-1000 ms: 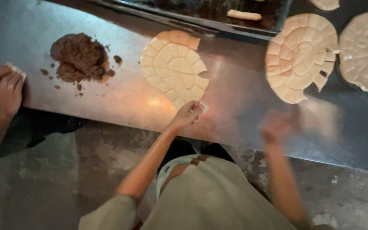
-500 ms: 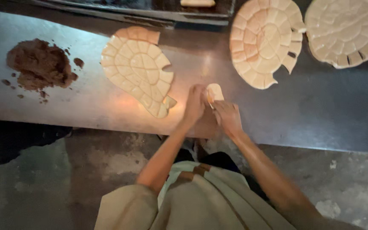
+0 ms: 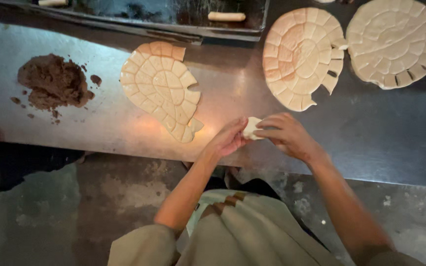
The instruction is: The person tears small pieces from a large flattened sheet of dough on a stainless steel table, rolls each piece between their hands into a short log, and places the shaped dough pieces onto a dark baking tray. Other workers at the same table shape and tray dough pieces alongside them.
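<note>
Both hands meet over the near edge of the steel table (image 3: 124, 123), just below the middle of the shot. The left hand (image 3: 229, 140) and right hand (image 3: 287, 135) are pinched together on a small pale piece of dough (image 3: 251, 128), fingers from each side closed on it, so it's held up between them rather than lying flat. At about 10 o'clock from the hands sits a scored dough disc (image 3: 161, 88) that's already missing a chunk of its squares, its lower tip just beside the left hand. At 1 o'clock there's a second scored disc (image 3: 299, 56), and a third one (image 3: 393, 42) is further out at 2 o'clock, the two nearly touching. Way over at 9 to 10 o'clock is a heap of brown filling (image 3: 53, 81) with crumbs around it. Straight up at 12 o'clock a dark tray (image 3: 173, 24) holds a rolled piece (image 3: 227, 16).
</note>
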`<state>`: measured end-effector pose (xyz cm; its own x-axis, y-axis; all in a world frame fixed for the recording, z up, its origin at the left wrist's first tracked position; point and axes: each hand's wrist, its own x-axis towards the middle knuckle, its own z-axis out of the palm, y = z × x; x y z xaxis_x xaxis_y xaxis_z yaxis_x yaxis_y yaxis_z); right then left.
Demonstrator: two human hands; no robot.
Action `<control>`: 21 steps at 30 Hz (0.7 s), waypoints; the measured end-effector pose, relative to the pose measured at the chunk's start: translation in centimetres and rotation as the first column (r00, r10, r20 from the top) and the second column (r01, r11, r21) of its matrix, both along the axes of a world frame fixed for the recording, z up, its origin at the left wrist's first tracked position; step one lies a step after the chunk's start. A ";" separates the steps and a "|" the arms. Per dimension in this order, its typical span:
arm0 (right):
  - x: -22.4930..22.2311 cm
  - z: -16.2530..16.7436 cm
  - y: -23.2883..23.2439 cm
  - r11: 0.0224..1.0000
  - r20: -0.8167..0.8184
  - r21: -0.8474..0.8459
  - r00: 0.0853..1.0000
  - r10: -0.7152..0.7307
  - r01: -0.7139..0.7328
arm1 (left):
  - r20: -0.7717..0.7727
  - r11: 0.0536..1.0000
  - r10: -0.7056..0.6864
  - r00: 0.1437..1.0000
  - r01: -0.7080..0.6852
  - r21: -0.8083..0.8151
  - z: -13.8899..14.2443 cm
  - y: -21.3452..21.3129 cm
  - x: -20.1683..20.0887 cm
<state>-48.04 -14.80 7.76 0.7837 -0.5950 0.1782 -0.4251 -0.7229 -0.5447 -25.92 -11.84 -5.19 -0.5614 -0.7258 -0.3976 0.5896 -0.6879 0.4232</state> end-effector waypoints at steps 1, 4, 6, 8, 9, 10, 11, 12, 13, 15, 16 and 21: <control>0.1 -0.5 1.0 0.966 0.245 0.247 0.960 -0.135 0.073 | 0.046 0.992 0.104 0.993 -0.100 -0.078 0.2 0.0 -0.1; 1.4 -3.0 3.0 0.472 0.525 0.848 0.499 -0.690 -0.240 | 0.188 0.979 0.104 0.977 -0.067 -0.192 1.2 -0.7 -0.2; 2.8 -5.1 3.4 -0.055 0.197 0.654 0.241 -0.950 -0.754 | 0.240 0.966 0.086 0.967 -0.022 -0.259 2.1 -1.4 0.3; 4.3 -7.2 3.2 -0.062 0.184 0.761 0.308 -0.933 -0.646 | 0.304 0.958 0.075 0.950 0.016 -0.287 3.2 -1.9 1.3; 5.0 -8.1 2.8 -0.059 0.180 0.806 0.339 -0.923 -0.589 | 0.343 0.957 0.077 0.936 0.027 -0.289 3.7 -2.2 2.1; 5.5 -8.8 2.5 -0.023 0.197 0.869 0.390 -0.899 -0.493 | 0.382 0.956 0.080 0.921 0.038 -0.290 4.1 -2.3 3.0; 5.9 -9.3 2.2 0.018 0.204 0.920 0.442 -0.874 -0.391 | 0.453 0.931 0.128 0.882 0.051 -0.362 4.6 -2.5 4.0; 6.3 -9.7 1.9 0.063 0.201 0.957 0.492 -0.847 -0.282 | 0.514 0.900 0.178 0.839 0.071 -0.429 4.9 -2.5 4.9; 6.7 -9.9 1.7 0.096 0.203 0.968 0.501 -0.841 -0.232 | 0.564 0.865 0.229 0.793 0.100 -0.492 5.1 -2.5 5.7; 7.8 -9.7 1.3 0.164 0.203 0.979 0.521 -0.829 -0.120 | 0.582 0.893 0.177 0.793 0.120 -0.435 5.1 -2.2 6.8; 8.4 -9.5 1.2 0.108 0.156 0.985 0.442 -0.883 -0.132 | 0.590 0.906 0.152 0.793 0.127 -0.405 4.9 -2.1 7.1; 13.2 -7.7 0.3 0.263 0.076 0.735 0.310 -0.948 0.625 | 0.591 0.879 0.288 0.754 0.037 -0.475 2.4 -1.2 5.9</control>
<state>-34.83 -14.51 0.07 -0.2568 -0.9315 -0.2575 -0.1928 0.3105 -0.9308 -19.99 -13.07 -2.79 -0.1892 -0.9506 -0.2461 0.1417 -0.2745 0.9511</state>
